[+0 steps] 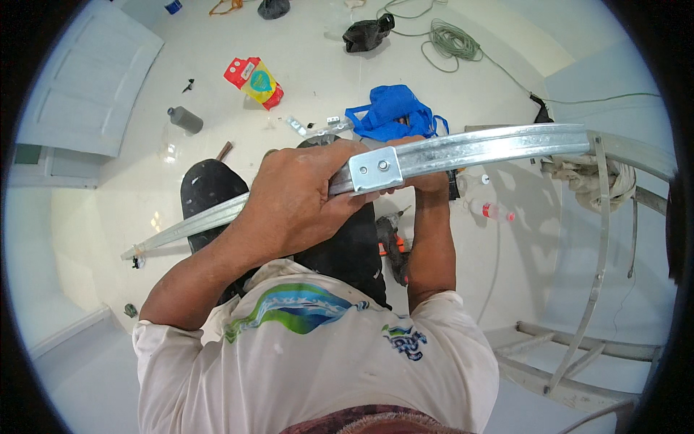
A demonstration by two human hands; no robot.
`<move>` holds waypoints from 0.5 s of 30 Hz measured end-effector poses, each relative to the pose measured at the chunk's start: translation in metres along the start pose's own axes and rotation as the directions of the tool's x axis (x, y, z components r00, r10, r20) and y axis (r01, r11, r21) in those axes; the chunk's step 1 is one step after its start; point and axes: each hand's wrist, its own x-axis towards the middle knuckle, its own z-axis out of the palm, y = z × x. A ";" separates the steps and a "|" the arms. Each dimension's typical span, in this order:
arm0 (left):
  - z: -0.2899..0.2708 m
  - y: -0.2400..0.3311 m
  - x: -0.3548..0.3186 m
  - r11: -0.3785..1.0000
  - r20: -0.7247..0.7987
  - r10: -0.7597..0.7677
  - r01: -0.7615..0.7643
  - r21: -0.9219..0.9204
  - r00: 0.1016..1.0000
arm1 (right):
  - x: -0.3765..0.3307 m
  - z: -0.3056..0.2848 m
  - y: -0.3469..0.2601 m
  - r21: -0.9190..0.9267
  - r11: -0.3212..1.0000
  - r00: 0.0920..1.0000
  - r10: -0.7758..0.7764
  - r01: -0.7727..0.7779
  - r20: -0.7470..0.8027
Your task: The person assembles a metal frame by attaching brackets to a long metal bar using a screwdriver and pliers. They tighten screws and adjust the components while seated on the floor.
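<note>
A long galvanized metal channel point(499, 148) lies across my lap, running from the floor at the left up to the right. A small flat metal bracket point(376, 170) with two holes or screw heads sits around the channel near its middle. My left hand point(296, 195) is closed around the channel just left of the bracket, its thumb below. Just right of the bracket, my right hand point(421, 173) grips the channel from behind and below; most of its fingers are hidden by the metal. A dark drill point(394, 249) lies on the floor beside my right thigh.
A blue cloth bag point(397, 112) and small metal pieces point(332, 129) lie ahead. Farther off are a red-yellow packet point(254, 83), a grey bottle point(185, 120), black plastic bags point(367, 34) and a coiled cable point(454, 42). A ladder point(593, 289) and plastic bottle point(491, 211) are at right.
</note>
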 end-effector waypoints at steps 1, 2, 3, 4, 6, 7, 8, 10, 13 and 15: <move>0.001 0.002 0.000 1.000 -0.001 -0.015 0.014 -0.016 1.000 | -0.001 0.000 0.001 0.000 1.000 1.000 -0.001 0.001 -0.004; 0.004 0.002 -0.001 1.000 0.003 -0.017 0.017 -0.026 1.000 | -0.003 -0.001 0.002 0.000 1.000 1.000 0.001 -0.001 -0.009; 0.004 0.003 -0.003 0.999 0.002 -0.018 0.018 -0.027 1.000 | -0.003 0.000 0.004 0.004 1.000 1.000 -0.001 0.001 -0.012; 0.005 0.004 -0.004 0.999 0.001 -0.019 0.019 -0.028 1.000 | -0.003 0.001 0.004 0.005 1.000 1.000 -0.003 0.003 -0.017; 0.006 0.001 -0.006 1.000 -0.015 -0.021 0.021 -0.017 1.000 | 0.002 0.003 0.008 0.005 1.000 1.000 -0.011 0.011 -0.020; 0.006 -0.001 -0.007 1.000 -0.023 -0.023 0.023 -0.010 0.999 | 0.003 0.005 0.009 0.007 1.000 1.000 -0.010 0.010 -0.021; 0.002 -0.004 -0.006 0.997 0.007 0.067 -0.067 -0.046 0.998 | 0.005 0.006 0.012 0.008 1.000 1.000 -0.011 0.011 -0.022; -0.011 -0.013 0.001 0.962 0.059 0.250 -0.241 -0.131 0.966 | 0.006 0.008 0.012 0.009 1.000 1.000 -0.013 0.013 -0.027; -0.034 -0.014 0.021 0.943 0.438 0.139 0.016 -0.331 0.888 | 0.002 0.003 0.008 0.021 1.000 0.999 -0.012 0.013 -0.043; -0.042 -0.019 0.040 0.913 0.587 0.185 0.082 -0.399 0.788 | -0.001 -0.001 0.007 0.035 0.999 0.999 -0.010 0.012 -0.050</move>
